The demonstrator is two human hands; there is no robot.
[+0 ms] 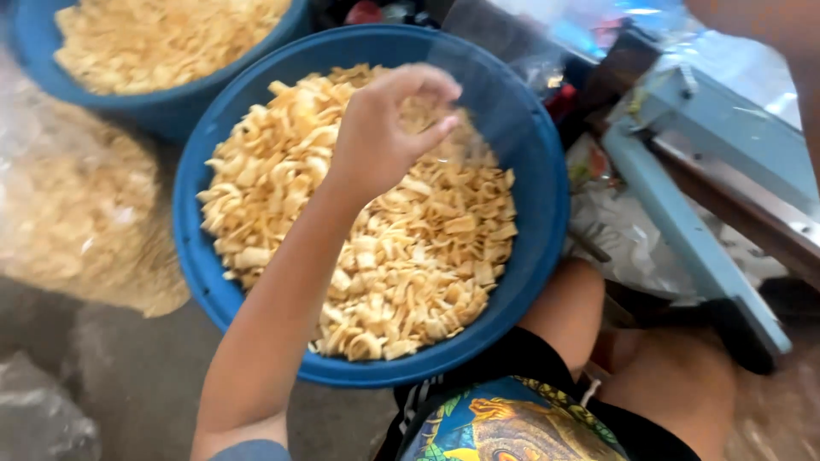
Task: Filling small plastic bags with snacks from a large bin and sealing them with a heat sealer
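Note:
A big blue basin full of pale yellow fried chips fills the middle of the view. My left hand hovers over the chips near the basin's far side. Its fingers are curled and pinched together on the edge of a thin clear plastic bag, which hangs blurred over the far right rim. A bare forearm crosses the top right corner. My right hand itself is out of the picture.
A second blue basin of chips stands at the top left. A clear sack of chips lies left of it. A blue-grey bag sealer stands to the right, over crumpled plastic. My bent knee touches the basin's near rim.

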